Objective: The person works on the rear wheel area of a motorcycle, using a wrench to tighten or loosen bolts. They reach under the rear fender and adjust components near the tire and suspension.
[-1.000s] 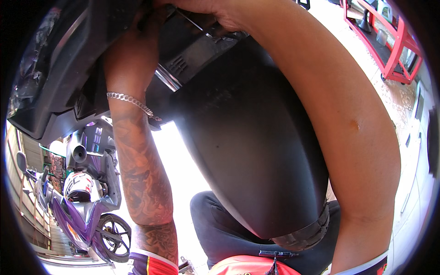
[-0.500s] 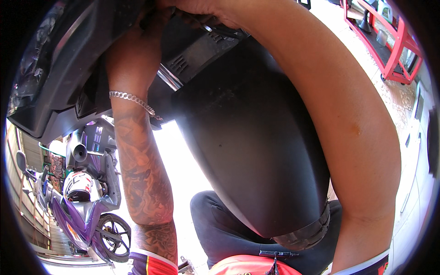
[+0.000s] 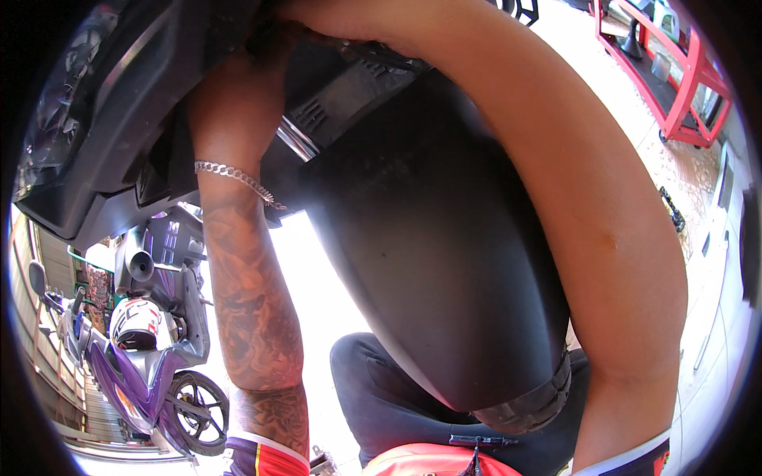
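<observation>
A motorbike's long matte-black front mudguard (image 3: 436, 238) stands between my forearms. My left hand (image 3: 236, 107), with a chain bracelet at its wrist, reaches up behind the black front fairing (image 3: 119, 135); its fingers are lost in shadow. From the right, my right hand (image 3: 337, 17) curves over the top of the mudguard and meets the left hand's area at the upper edge. Its fingers are hidden too, so whatever either hand touches does not show. Just right of my left wrist is a chrome fork tube (image 3: 297, 138), beside a slotted black panel (image 3: 325, 103).
A purple scooter (image 3: 135, 373) stands at the lower left, with a white helmet-like object (image 3: 136, 321) on it. At the upper right is a red wheeled tool cart (image 3: 675, 95). A small dark item (image 3: 672, 209) lies on the floor beyond my right forearm.
My left hand and forearm have shifted slightly right. My right forearm has drawn a little to the left, uncovering the small dark item on the floor.
</observation>
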A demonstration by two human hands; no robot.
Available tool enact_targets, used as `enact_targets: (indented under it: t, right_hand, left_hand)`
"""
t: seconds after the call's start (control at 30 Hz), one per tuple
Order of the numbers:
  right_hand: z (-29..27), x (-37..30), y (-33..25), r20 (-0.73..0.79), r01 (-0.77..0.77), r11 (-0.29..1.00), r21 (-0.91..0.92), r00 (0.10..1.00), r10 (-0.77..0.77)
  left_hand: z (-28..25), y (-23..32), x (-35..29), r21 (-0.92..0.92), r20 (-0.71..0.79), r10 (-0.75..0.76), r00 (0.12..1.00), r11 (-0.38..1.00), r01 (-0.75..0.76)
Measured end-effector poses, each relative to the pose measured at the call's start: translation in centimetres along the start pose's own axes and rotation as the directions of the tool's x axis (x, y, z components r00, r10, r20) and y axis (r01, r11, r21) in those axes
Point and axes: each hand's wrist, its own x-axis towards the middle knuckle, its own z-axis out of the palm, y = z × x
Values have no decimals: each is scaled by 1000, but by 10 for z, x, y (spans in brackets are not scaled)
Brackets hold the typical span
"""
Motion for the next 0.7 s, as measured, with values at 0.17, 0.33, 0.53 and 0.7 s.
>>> enact_targets:
  t: [0.17, 0.33, 0.53, 0.7]
  right_hand:
    - [-13, -22, 2, 17, 4, 991, -137, 1000, -2]
    - [-11, -31, 0, 23, -30, 959, -283, 999, 38]
    - [3, -29, -7, -1, -45, 919, -392, 999, 48]
    - [12, -26, -8, -26, -68, 900, -432, 998, 63]
  left_hand:
    - [3, 1, 0, -19, -19, 36, 999, 999, -37]
    - [6, -2, 2, -4, -10, 66, 998, 998, -66]
    - [7, 6, 3, 91, -53, 28, 998, 996, -23]
    - [7, 14, 4, 80, -35, -37, 999, 996, 40]
